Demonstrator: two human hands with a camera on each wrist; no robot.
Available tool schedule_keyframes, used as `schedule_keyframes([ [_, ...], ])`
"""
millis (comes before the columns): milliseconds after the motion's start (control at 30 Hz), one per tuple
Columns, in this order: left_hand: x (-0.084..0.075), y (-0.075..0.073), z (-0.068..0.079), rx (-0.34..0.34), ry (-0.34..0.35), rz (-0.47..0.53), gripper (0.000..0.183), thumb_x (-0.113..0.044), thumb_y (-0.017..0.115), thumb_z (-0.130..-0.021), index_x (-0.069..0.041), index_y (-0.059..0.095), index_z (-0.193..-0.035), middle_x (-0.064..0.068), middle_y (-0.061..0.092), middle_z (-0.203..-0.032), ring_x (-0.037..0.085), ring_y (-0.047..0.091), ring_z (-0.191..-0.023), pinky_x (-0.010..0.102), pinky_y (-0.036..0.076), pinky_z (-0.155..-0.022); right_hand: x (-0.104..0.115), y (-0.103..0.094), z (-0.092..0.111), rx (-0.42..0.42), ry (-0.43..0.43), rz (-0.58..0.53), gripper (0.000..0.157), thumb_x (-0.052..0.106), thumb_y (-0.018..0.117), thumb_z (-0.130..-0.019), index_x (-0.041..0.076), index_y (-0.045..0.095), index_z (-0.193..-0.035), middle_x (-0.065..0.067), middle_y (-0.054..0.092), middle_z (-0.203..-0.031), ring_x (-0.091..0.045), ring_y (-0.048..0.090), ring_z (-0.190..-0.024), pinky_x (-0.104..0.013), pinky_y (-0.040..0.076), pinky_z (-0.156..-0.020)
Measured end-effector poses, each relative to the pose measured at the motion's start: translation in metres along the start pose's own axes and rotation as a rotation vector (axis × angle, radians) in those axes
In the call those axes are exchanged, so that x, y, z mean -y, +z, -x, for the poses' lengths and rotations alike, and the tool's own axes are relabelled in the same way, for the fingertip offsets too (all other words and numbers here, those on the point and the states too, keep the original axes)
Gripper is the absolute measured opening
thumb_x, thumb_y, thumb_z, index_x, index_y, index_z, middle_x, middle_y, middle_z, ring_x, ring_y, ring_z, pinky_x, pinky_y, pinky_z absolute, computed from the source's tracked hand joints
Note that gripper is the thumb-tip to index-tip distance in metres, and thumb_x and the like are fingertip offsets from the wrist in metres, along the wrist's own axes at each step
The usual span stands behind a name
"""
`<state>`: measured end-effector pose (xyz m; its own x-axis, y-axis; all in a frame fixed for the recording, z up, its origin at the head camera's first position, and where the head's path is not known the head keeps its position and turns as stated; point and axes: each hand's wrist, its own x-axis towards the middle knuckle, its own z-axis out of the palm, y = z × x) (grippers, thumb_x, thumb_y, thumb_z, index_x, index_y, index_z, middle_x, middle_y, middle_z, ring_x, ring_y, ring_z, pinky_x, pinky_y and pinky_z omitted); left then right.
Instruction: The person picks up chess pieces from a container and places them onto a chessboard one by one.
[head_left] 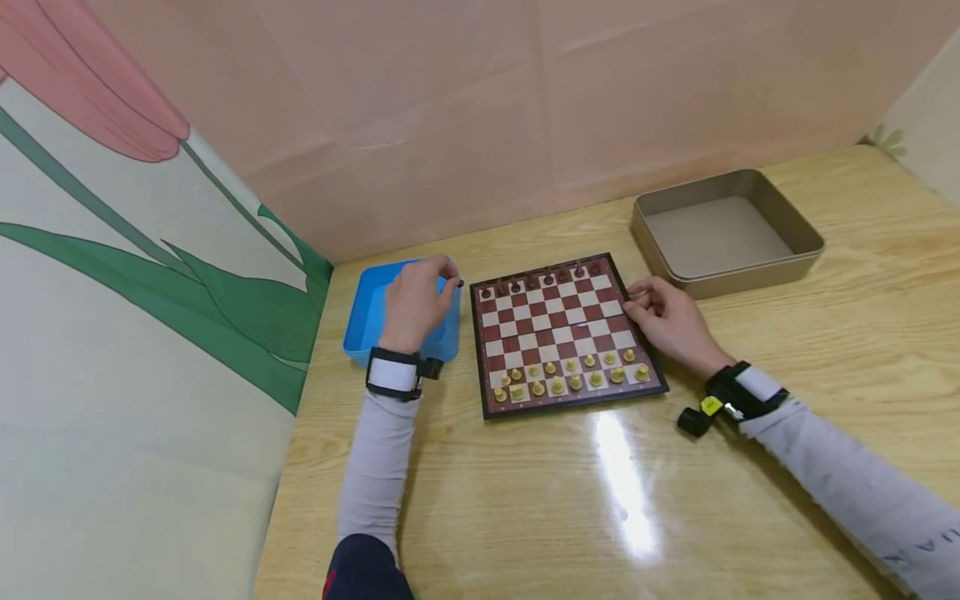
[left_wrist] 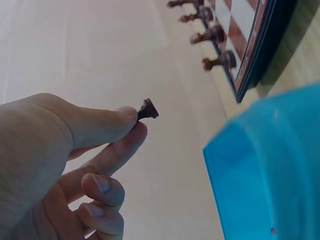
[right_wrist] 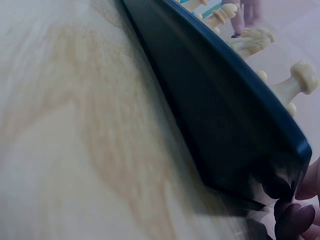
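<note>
Chess piece point(left_wrist: 148, 109) juts out between the pinching left fingers point(left_wrist: 126, 146).

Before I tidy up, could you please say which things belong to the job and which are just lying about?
Likely part of the job: dark chess piece in the left hand, chessboard, pale pieces, other dark pieces, blue box.

Probably just lying about: brown tray.

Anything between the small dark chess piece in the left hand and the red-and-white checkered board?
Nothing visible stands between the dark chess piece in the left hand and the checkered board; the blue plastic box sits lower, below the hand.
</note>
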<state>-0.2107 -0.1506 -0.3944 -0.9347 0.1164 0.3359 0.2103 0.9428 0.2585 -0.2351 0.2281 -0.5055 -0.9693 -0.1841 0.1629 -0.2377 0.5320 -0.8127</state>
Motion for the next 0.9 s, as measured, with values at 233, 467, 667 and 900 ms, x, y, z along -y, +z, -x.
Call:
schedule_keyframes([
  [233, -0.009, 0.013, -0.003, 0.003, 0.041, -0.051, 0.013, -0.024, 0.071, -0.105, -0.015, 0.078, -0.111, 0.003, 0.08, -0.11, 0.017, 0.063, -0.068, 0.032, 0.043, -0.049, 0.0, -0.001, -0.001, -0.006, -0.003, -0.007, 0.034, 0.023, 0.062, -0.108, -0.001, 0.062, -0.132, -0.019, 0.072, -0.101, -0.014, 0.058, -0.074, -0.023, 0.041, -0.064],
  [467, -0.013, 0.032, -0.004, 0.037, 0.071, -0.088, 0.011, -0.021, 0.072, -0.104, -0.015, 0.08, -0.106, 0.003, 0.08, -0.103, 0.017, 0.063, -0.065, 0.03, 0.044, -0.051, 0.0, 0.0, -0.001, 0.0, 0.003, -0.009, 0.034, 0.024, 0.062, -0.108, 0.0, 0.062, -0.132, -0.018, 0.073, -0.101, -0.013, 0.058, -0.075, -0.023, 0.042, -0.064],
  [667, -0.013, 0.045, -0.004, 0.046, 0.094, -0.124, 0.011, -0.022, 0.073, -0.103, -0.015, 0.082, -0.106, 0.003, 0.081, -0.097, 0.017, 0.065, -0.064, 0.03, 0.047, -0.053, -0.003, 0.001, 0.0, 0.003, -0.004, -0.02, 0.034, 0.024, 0.062, -0.108, 0.0, 0.062, -0.132, -0.018, 0.072, -0.101, -0.011, 0.059, -0.073, -0.023, 0.042, -0.064],
  [900, -0.014, 0.055, -0.006, 0.062, 0.104, -0.143, 0.012, -0.023, 0.073, -0.104, -0.017, 0.083, -0.106, 0.001, 0.081, -0.096, 0.018, 0.071, -0.073, 0.032, 0.054, -0.058, -0.002, 0.001, 0.0, -0.002, -0.016, -0.022, 0.033, 0.023, 0.063, -0.108, -0.001, 0.062, -0.131, -0.018, 0.072, -0.099, -0.011, 0.058, -0.073, -0.023, 0.042, -0.063],
])
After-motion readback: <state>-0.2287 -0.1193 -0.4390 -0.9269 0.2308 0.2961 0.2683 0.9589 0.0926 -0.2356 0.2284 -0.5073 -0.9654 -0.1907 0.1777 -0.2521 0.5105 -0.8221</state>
